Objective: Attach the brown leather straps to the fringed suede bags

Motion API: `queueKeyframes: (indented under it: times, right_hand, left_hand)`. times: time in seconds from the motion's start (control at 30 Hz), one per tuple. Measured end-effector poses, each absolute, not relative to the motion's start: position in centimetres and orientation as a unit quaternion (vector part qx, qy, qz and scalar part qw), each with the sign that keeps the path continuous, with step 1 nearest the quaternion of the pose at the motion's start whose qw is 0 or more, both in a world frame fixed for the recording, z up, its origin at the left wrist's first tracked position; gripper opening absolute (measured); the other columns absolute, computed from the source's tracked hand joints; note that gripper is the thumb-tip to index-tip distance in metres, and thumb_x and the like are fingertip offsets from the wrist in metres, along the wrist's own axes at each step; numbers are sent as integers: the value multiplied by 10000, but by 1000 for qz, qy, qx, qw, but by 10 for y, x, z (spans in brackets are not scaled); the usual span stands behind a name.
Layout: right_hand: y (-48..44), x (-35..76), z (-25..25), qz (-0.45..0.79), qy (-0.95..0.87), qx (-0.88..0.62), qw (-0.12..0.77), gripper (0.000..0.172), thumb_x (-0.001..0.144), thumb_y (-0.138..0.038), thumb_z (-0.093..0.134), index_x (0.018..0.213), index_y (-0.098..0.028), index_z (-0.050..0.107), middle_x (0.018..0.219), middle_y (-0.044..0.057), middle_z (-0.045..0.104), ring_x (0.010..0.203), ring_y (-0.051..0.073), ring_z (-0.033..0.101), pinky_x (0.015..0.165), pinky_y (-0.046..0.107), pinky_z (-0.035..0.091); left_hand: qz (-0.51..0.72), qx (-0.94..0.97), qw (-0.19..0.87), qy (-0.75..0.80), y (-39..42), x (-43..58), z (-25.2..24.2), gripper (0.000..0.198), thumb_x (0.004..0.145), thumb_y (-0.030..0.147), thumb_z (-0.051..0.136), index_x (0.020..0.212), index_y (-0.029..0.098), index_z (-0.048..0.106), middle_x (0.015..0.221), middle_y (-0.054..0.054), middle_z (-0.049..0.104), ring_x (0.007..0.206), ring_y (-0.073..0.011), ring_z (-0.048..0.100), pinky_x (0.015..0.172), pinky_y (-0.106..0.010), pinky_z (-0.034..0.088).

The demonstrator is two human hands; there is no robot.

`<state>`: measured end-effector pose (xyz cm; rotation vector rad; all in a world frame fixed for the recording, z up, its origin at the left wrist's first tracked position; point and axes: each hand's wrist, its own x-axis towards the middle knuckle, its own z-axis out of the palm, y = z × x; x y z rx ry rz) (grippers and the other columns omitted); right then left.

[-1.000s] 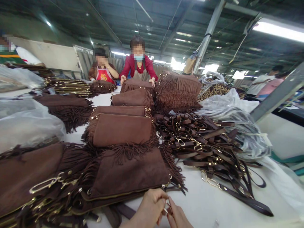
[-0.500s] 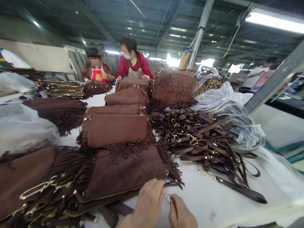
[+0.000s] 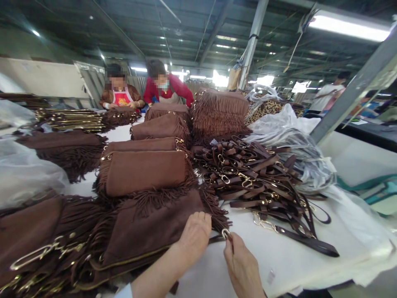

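Note:
In front of me lies a dark brown suede fringed bag [image 3: 149, 231], its gold zipper edge facing me. My left hand [image 3: 197, 231] is closed over the bag's right end, with its fingers curled together; what lies under the fingertips is hidden. Just to the right, above the white tabletop, my right hand [image 3: 243, 258] pinches a gold-coloured metal clasp [image 3: 226, 234] between thumb and fingers. The clasp's curved end points up and left, close to the fringe; the rest of it is hidden in the hand.
Brown straps with gold clips [image 3: 248, 178] lie in a heap at right, before clear plastic bags [image 3: 291, 145]. More fringed bags [image 3: 142, 171] are stacked ahead. Bags with gold hardware [image 3: 31, 231] lie at left. Two co-workers [image 3: 169, 85] stand across the table.
Both hands have moved slightly up in the picture, and the left hand has moved onto the bag's right end. The clasp shows more clearly in the right hand. The view has shifted a little.

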<state>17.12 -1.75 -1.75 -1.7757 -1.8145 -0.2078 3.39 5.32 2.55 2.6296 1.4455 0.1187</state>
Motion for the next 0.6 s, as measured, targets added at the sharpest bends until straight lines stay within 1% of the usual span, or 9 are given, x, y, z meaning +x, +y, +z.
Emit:
queueKeyframes:
  times: [0.07,0.17,0.3,0.37,0.47,0.6]
  right_hand:
    - [-7,169,-12,-95,-679,-670,286,316,932,-288,195,896,-178,488,683,33,647,564,156,646,469,235,455]
    - [8,162,-10,-111,-688,-671,256,274,925,-238,216,873,-182,480,658,22,620,551,157,630,462,241,428]
    - [22,150,-13,-105,-709,-666,206,140,878,-145,338,822,-194,457,674,10,600,599,150,623,494,227,416]
    - [26,145,-14,-110,-715,-664,190,95,857,-127,387,827,-193,449,693,7,595,624,147,620,506,222,414]
    - [30,141,-15,-123,-721,-658,179,77,842,-119,412,849,-190,441,702,7,585,635,149,610,513,225,414]
    - [29,140,-21,-144,-724,-651,175,100,839,-99,384,856,-183,434,701,21,576,636,161,607,529,238,428]
  left_hand:
    - [78,851,141,499,58,23,27,204,865,119,344,918,135,540,905,-83,577,867,-204,531,794,-329,408]
    - [101,845,211,482,60,11,26,155,856,159,411,915,156,555,919,-46,594,879,-170,536,806,-286,412]
    - [108,843,214,481,56,7,20,161,841,157,430,920,161,570,915,-42,600,870,-176,534,795,-299,418]
    - [120,843,216,478,55,8,18,170,837,154,431,934,164,572,920,-41,599,870,-175,533,797,-300,417]
    - [134,842,217,475,56,8,15,175,829,144,431,928,165,575,912,-41,598,866,-173,531,796,-297,417]
    - [153,838,219,476,56,8,12,174,822,138,427,899,163,581,886,-41,601,852,-171,534,789,-294,419]
